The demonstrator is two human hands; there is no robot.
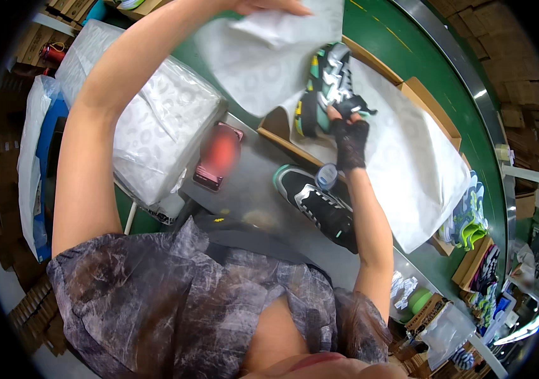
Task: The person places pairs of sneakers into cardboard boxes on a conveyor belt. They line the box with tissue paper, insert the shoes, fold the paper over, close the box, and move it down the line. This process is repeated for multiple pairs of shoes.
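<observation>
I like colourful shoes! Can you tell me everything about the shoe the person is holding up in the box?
The sneaker is black, teal and silver-grey with yellow spots along its thick sole. It looks like shiny synthetic material. It stands tipped on its side inside the open cardboard box, on white wrapping paper. The right hand, in a black lace fingerless glove, grips it at one end. The left hand lifts a sheet of tissue paper just above it.

wrapped white paper stack (162,126) — red phone (217,156) | green conveyor (402,44) — stacked cartons (522,57)
</observation>
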